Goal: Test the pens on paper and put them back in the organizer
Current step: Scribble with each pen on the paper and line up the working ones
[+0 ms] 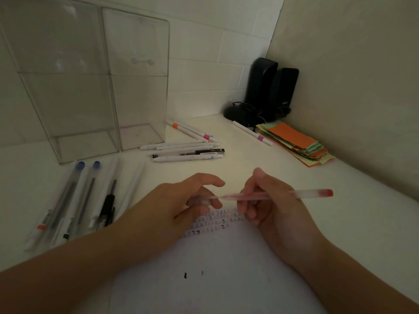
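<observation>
1. Our right hand gripped the red pen, its barrel running out past our knuckles; its tip pointed toward our left fingers.
2. Our left hand pinched a clear cap at that tip.
3. The paper lay beneath both hands; the organizer stood well beyond our left fingers.

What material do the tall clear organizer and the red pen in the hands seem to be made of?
Tall clear organizer: probably rigid acrylic or similar plastic, glossy; the wall shows through it. Red pen: seemingly frosted translucent plastic; the red ink shows inside.
</observation>
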A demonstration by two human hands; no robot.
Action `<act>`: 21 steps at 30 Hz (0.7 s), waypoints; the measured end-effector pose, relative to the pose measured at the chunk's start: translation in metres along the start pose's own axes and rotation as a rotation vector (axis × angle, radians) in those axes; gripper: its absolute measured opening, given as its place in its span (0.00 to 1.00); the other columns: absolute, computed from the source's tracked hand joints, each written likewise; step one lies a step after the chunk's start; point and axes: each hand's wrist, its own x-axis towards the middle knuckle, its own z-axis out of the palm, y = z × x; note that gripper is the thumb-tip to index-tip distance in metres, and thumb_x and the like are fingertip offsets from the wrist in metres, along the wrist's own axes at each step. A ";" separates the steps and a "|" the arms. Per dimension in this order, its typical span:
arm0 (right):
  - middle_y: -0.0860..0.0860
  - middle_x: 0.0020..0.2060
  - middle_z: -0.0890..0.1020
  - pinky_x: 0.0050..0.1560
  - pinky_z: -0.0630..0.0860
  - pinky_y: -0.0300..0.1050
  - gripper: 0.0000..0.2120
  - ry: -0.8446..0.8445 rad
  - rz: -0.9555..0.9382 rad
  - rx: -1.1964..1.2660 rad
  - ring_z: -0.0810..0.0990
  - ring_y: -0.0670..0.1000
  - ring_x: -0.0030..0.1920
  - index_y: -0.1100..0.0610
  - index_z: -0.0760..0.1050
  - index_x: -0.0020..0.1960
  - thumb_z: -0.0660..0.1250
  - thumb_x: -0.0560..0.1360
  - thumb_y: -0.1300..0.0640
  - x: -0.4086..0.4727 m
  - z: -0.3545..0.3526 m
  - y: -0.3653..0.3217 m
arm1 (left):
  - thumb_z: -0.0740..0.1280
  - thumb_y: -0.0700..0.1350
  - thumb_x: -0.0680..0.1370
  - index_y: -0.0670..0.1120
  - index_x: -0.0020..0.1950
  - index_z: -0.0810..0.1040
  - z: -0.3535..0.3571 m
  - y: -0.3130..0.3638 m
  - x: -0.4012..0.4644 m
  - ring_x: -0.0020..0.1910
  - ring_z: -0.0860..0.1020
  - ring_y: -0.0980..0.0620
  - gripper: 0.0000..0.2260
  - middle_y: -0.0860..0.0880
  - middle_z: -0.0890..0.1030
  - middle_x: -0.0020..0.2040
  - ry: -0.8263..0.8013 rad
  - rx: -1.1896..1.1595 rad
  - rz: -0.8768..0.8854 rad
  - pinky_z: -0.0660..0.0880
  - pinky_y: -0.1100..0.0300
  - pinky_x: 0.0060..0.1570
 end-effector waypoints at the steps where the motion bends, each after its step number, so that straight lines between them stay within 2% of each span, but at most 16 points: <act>1: 0.53 0.22 0.75 0.23 0.64 0.36 0.16 0.034 0.010 0.030 0.68 0.47 0.23 0.55 0.74 0.27 0.67 0.68 0.46 0.000 0.000 -0.001 | 0.62 0.41 0.77 0.61 0.57 0.68 0.000 0.000 0.000 0.49 0.76 0.68 0.15 0.68 0.78 0.50 0.006 -0.002 -0.008 0.67 0.78 0.45; 3: 0.52 0.20 0.72 0.22 0.62 0.36 0.18 0.098 0.020 0.037 0.65 0.47 0.21 0.55 0.72 0.26 0.69 0.70 0.48 0.001 -0.002 -0.001 | 0.62 0.42 0.77 0.61 0.57 0.69 -0.001 -0.001 0.000 0.50 0.76 0.69 0.15 0.68 0.78 0.51 0.024 -0.008 -0.027 0.66 0.79 0.46; 5: 0.52 0.20 0.73 0.21 0.63 0.35 0.17 0.143 0.024 -0.077 0.65 0.46 0.21 0.55 0.71 0.28 0.69 0.69 0.48 0.001 -0.002 -0.001 | 0.61 0.42 0.77 0.61 0.57 0.68 -0.001 -0.003 0.000 0.50 0.76 0.69 0.14 0.68 0.77 0.51 0.031 0.001 -0.038 0.66 0.79 0.47; 7: 0.52 0.23 0.78 0.24 0.68 0.35 0.12 0.158 0.036 -0.262 0.70 0.46 0.23 0.55 0.74 0.32 0.70 0.67 0.49 0.002 -0.003 0.001 | 0.61 0.42 0.77 0.61 0.57 0.67 0.000 -0.006 0.000 0.50 0.75 0.69 0.15 0.68 0.76 0.52 0.021 0.032 -0.045 0.67 0.78 0.47; 10: 0.52 0.27 0.80 0.28 0.71 0.37 0.08 0.129 0.020 -0.405 0.76 0.46 0.28 0.60 0.75 0.34 0.72 0.68 0.60 0.002 -0.005 0.004 | 0.61 0.41 0.77 0.62 0.57 0.67 0.001 -0.009 0.001 0.51 0.75 0.68 0.17 0.68 0.75 0.52 -0.004 0.064 -0.061 0.68 0.75 0.51; 12: 0.54 0.24 0.74 0.25 0.66 0.38 0.10 0.153 -0.021 -0.466 0.73 0.49 0.27 0.62 0.70 0.32 0.70 0.67 0.66 0.003 -0.006 0.007 | 0.61 0.40 0.77 0.61 0.57 0.68 0.001 -0.011 0.002 0.51 0.75 0.68 0.17 0.68 0.76 0.52 -0.003 0.065 -0.061 0.69 0.75 0.51; 15: 0.50 0.20 0.65 0.22 0.60 0.34 0.14 0.152 -0.078 -0.536 0.63 0.45 0.22 0.58 0.64 0.27 0.66 0.66 0.68 0.004 -0.004 0.009 | 0.61 0.39 0.77 0.60 0.57 0.69 0.002 -0.012 0.002 0.50 0.76 0.68 0.16 0.66 0.77 0.51 -0.005 0.078 -0.055 0.69 0.75 0.49; 21: 0.51 0.20 0.62 0.21 0.59 0.32 0.16 0.106 -0.142 -0.574 0.60 0.44 0.21 0.58 0.62 0.27 0.66 0.65 0.70 0.005 -0.002 0.011 | 0.61 0.41 0.77 0.60 0.56 0.69 0.003 -0.014 0.003 0.49 0.75 0.69 0.15 0.68 0.77 0.50 -0.007 0.117 -0.032 0.68 0.77 0.48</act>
